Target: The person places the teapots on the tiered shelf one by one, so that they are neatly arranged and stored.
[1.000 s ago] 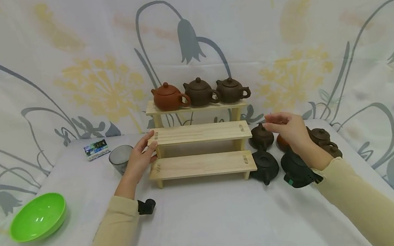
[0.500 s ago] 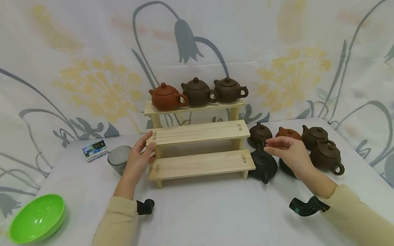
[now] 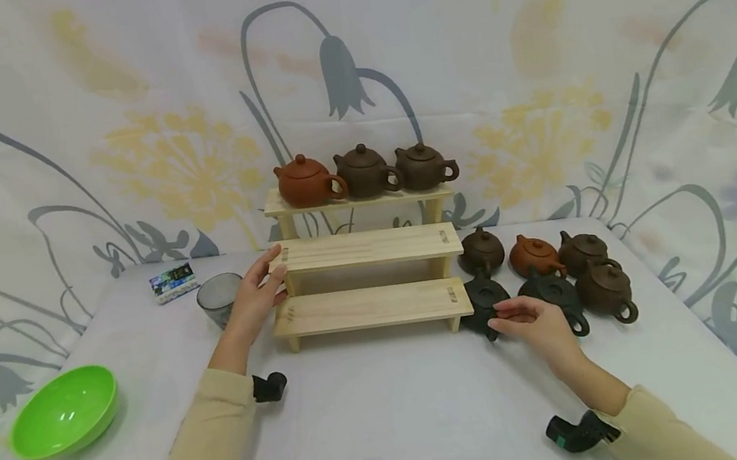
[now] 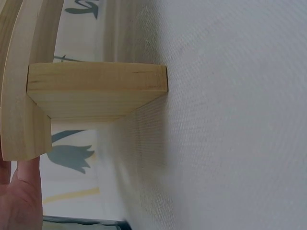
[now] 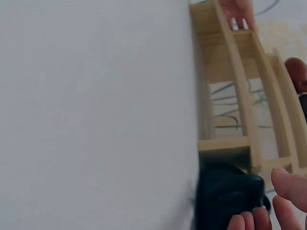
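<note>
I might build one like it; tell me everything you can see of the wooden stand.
The wooden stand has three stepped tiers of pale, grained wood, highest at the back, with joint marks near board ends. It stands upright on white cloth. Three teapots, one reddish and two dark brown, sit on the top tier; the lower two carry none. The left hand touches the middle tier's left end. Whether the black teapot at right touches the stand is unclear.

Three-tier wooden rack (image 3: 372, 307), upright; black teapot (image 3: 485, 294), beside its right end
</note>
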The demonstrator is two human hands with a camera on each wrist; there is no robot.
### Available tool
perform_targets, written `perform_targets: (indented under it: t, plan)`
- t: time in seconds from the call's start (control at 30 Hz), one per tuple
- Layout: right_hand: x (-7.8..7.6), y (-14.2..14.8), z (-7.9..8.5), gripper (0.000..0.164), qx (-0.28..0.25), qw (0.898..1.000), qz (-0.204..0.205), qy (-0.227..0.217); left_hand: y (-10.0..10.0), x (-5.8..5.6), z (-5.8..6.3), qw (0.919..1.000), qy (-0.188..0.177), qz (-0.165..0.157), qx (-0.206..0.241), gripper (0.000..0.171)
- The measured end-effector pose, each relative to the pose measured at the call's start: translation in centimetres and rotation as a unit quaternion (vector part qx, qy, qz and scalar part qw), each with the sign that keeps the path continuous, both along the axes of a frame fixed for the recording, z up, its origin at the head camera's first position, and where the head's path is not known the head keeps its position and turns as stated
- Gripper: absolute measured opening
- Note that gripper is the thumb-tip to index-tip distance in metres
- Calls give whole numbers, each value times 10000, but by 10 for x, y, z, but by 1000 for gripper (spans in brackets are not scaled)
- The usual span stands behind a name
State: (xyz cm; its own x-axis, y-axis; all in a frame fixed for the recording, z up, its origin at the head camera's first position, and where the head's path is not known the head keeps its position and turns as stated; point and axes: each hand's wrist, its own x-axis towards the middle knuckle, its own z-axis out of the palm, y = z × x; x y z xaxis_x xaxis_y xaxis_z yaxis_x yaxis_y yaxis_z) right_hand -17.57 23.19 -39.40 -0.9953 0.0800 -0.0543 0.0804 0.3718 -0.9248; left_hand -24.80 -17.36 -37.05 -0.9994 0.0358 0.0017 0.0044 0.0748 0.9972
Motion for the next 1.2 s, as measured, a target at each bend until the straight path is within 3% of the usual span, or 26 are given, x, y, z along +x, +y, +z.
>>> perform_targets:
  t: [0.33,0.57,0.73,0.9,1.2]
  plan:
    - [7,-5,-11,39,109,9998,141,115,1,0,0,10000,-52,15,-13,53]
    - [16,9,-6,38,29,9996,-2,-285,2,0,0,10000,-25,22,-32,53]
    - [17,23,-5,36,-54,9990,195,-389,1,1,1,10000,44,47,-50,54]
    - [16,30,-7,32,-81,9992,292,-251,0,2,1,10000,64,-18,-13,54]
    - [24,44,-3,29,554,9984,56,120,0,3,2,10000,47,-16,36,53]
